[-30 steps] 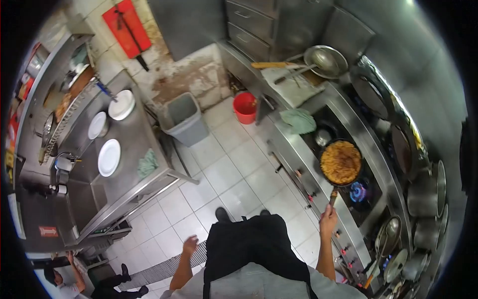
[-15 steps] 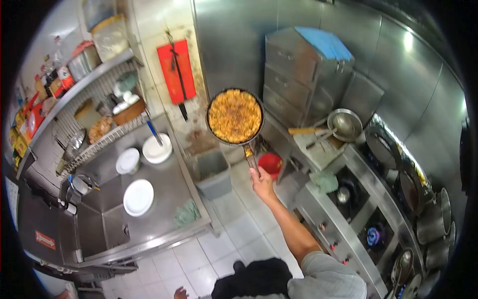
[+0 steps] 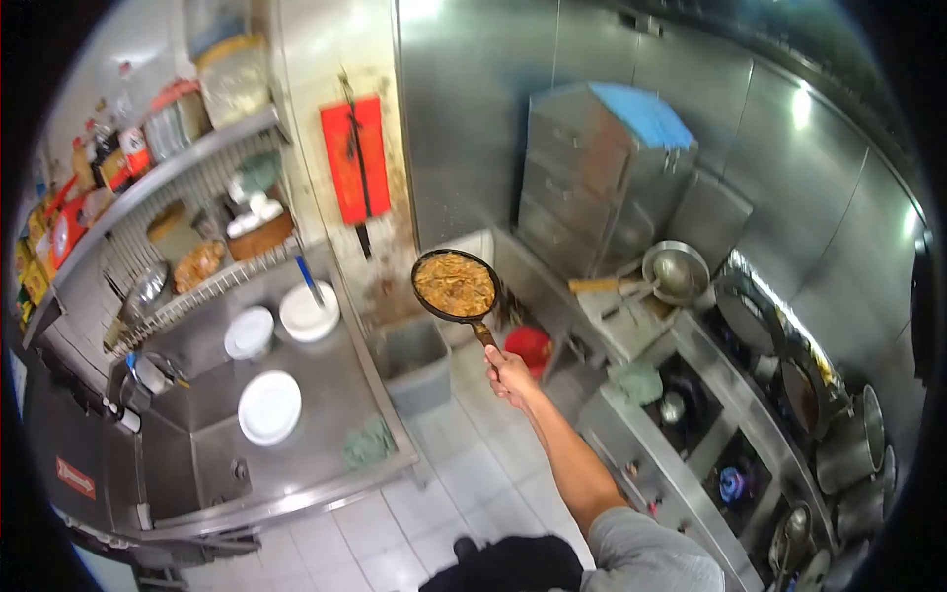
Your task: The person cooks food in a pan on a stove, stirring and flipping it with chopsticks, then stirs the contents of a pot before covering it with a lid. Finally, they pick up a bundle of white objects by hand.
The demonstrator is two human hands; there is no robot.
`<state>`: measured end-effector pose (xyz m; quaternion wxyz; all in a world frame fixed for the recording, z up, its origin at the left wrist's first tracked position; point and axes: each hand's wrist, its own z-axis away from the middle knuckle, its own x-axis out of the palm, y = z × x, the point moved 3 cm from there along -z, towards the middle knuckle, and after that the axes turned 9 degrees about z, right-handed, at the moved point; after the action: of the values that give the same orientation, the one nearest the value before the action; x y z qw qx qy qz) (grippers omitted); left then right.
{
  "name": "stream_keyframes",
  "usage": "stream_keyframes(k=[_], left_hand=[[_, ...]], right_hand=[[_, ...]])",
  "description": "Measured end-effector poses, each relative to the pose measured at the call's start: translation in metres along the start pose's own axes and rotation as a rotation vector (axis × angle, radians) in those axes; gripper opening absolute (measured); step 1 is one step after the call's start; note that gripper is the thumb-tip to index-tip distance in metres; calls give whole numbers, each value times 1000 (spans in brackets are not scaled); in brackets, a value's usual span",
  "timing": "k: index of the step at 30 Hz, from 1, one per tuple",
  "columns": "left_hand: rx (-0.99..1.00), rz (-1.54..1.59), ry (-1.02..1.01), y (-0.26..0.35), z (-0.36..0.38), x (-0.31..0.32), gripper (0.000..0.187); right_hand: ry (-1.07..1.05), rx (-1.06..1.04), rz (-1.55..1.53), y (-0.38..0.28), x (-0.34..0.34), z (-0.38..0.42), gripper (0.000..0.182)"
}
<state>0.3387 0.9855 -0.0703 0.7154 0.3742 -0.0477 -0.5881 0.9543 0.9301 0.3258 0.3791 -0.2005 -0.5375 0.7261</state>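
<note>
My right hand [image 3: 510, 377] is wrapped round the handle of a small black frying pan [image 3: 480, 321], held out at arm's length above the floor. A browned, golden food mass [image 3: 455, 283] covers the inside of the pan. Behind and below the pan are a grey bin [image 3: 414, 380] and a red bucket [image 3: 526, 350]. My left hand is out of the picture.
On the left, a steel sink counter [image 3: 340, 395] holds white plates [image 3: 269, 407] and a green cloth [image 3: 370, 443]. At the right, a stove [image 3: 646, 434] has a lit blue burner [image 3: 732, 483], with pots [image 3: 853, 444] beside it. A steel drawer cabinet [image 3: 582, 187] stands behind.
The pan and my right hand have moved lower and slightly left, and the pan looks smaller. The food's surface looks different. My left hand, at the bottom edge before, has left the view.
</note>
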Motion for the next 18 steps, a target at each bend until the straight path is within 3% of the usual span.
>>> stream_keyframes(k=[2,4,7,8,10,11,12,13,14,18], left_hand=[[15,-30,-20,-12,-10,-1,32],[-154,304,19,16,2,-4,34],[-230,342,-16,60,11,-13,36],[177,125,-110,82,10,-17,36],[-261,283,-223,135,13,-9,33],[171,-108,-458,85,-40,0,30],[675,-434,-504,64,-69,11,27],[54,-19,-595,67,-88,17,22],[63,-99,-662,86,-106,18,22],[751,-612,-810,167,-151,68,20]], right_hand=[[-8,39,25,52,-8,15,30],[15,119,-44,96,-24,42,30],[177,129,16,134,-50,101,31],[230,146,-14,141,-60,119,31],[351,208,-43,158,-81,159,30],[402,198,-59,167,-97,176,30],[515,204,-112,176,-111,195,30],[593,204,-133,183,-121,216,30],[659,204,-146,191,-133,237,31],[1123,183,-189,219,-204,326,34]])
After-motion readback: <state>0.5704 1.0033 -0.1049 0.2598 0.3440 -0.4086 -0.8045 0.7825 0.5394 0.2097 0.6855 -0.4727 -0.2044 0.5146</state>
